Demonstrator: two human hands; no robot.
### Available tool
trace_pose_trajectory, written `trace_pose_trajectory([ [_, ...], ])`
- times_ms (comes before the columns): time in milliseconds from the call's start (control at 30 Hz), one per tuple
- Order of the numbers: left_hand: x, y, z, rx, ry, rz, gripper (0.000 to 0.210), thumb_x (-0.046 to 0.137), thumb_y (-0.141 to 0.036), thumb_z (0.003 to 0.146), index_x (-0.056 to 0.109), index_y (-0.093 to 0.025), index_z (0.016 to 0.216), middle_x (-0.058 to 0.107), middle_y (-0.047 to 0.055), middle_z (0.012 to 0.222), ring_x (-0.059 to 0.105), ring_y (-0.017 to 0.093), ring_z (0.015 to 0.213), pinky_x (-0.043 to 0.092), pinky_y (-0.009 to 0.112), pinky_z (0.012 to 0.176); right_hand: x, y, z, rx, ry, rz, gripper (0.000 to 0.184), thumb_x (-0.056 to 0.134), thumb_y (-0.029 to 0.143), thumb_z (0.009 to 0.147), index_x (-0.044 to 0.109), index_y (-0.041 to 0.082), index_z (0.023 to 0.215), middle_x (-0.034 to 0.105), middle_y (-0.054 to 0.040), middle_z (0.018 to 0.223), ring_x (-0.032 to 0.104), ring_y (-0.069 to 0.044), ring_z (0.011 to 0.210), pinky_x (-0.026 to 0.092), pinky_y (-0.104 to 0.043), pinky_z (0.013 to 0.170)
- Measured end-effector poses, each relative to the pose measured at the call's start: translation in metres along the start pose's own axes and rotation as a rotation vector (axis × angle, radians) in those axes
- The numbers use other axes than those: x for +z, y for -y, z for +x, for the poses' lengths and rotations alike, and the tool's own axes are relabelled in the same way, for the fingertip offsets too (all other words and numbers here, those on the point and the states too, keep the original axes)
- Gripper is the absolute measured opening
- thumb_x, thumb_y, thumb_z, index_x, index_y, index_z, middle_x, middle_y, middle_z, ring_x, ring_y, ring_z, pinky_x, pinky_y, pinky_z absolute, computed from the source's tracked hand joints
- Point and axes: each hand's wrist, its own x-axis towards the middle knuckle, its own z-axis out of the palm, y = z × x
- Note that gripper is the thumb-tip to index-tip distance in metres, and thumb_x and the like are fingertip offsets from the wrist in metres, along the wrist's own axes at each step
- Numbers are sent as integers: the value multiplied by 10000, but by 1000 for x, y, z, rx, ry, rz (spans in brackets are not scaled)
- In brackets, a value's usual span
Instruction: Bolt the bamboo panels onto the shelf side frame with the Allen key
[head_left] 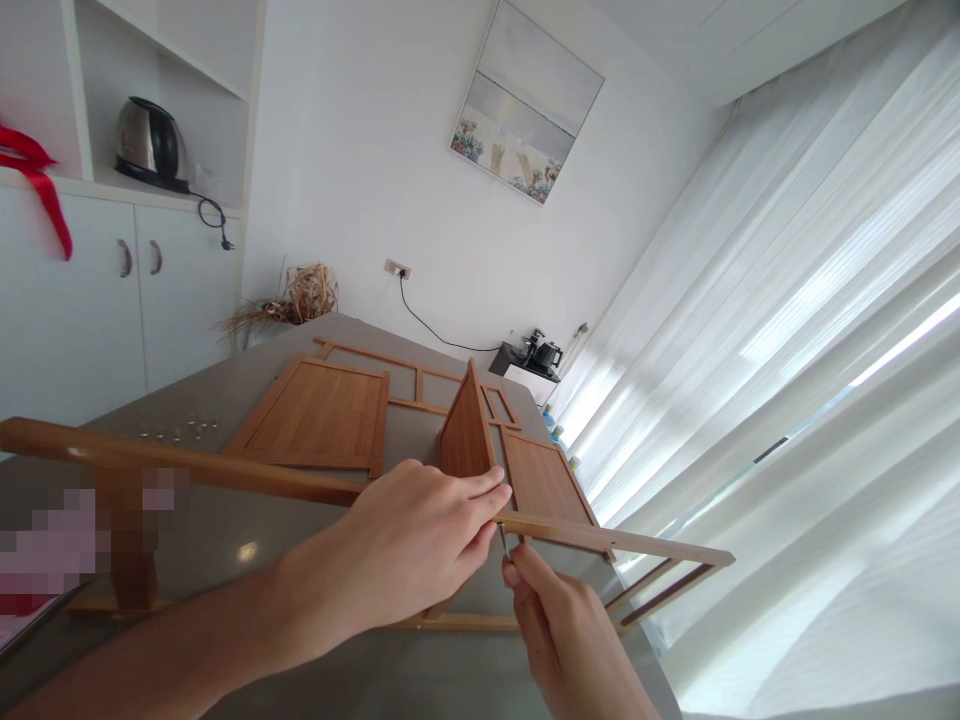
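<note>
A wooden frame (637, 538) stands on edge close in front of me, its long top rail running across the view. My left hand (420, 540) is closed over this rail near the middle, fingertips by the end of an upright wooden panel (466, 430). Just below them, my right hand (562, 625) pinches a thin metal rod (503, 540) between thumb and forefinger. The rod's upper end meets the rail from the near side; whether it is a hex key or a bolt, I cannot tell. My left hand hides part of the joint.
On the grey table (300, 545) lie a wooden panel (322, 410) at left, another panel (551, 485) at right and a slatted frame (420, 385) behind. Several small fittings (196, 425) sit at left. White curtains (787, 400) hang at right; a kettle (154, 145) stands on a shelf.
</note>
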Motion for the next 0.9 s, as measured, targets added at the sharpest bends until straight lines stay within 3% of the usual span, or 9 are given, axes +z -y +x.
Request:
trace_pose_trajectory([
  [200, 0, 1, -1, -2, -10, -27, 370, 483, -236, 979, 668, -229, 1299, 649, 43, 1367, 768, 217, 903, 621, 327, 784, 47, 5, 7, 149, 32, 583, 479, 331, 627, 1023, 432, 233, 771, 402, 76, 514, 345, -76, 443, 254, -200, 444],
  [400, -1, 1, 0, 21, -34, -38, 365, 479, -232, 990, 670, -216, 1300, 666, 61, 1343, 766, 209, 920, 618, 308, 794, 68, 22, 10, 210, -84, 801, 533, 394, 683, 986, 463, 220, 732, 359, 94, 465, 270, -56, 399, 214, -200, 413],
  [600, -3, 1, 1, 14, 8, -32, 372, 496, -212, 971, 662, -201, 1304, 661, 62, 1349, 766, 218, 918, 622, 317, 772, 76, 20, 2, 146, -121, 604, 532, 363, 648, 1005, 463, 216, 710, 379, 74, 484, 303, -61, 433, 208, -224, 456],
  [733, -2, 1, 0, 14, -4, -37, 366, 490, -221, 976, 666, -200, 1297, 664, 67, 1347, 766, 219, 921, 620, 316, 754, 63, 16, -1, 133, -189, 424, 473, 337, 578, 1033, 503, 216, 778, 403, 68, 527, 362, -78, 478, 256, -226, 505],
  [900, -2, 0, 0, 23, -25, -36, 360, 477, -221, 979, 685, -210, 1272, 671, 72, 1336, 768, 199, 891, 613, 289, 745, 47, 8, 0, 112, -147, 349, 401, 309, 517, 1048, 486, 232, 829, 429, 67, 561, 357, -87, 480, 270, -212, 492],
])
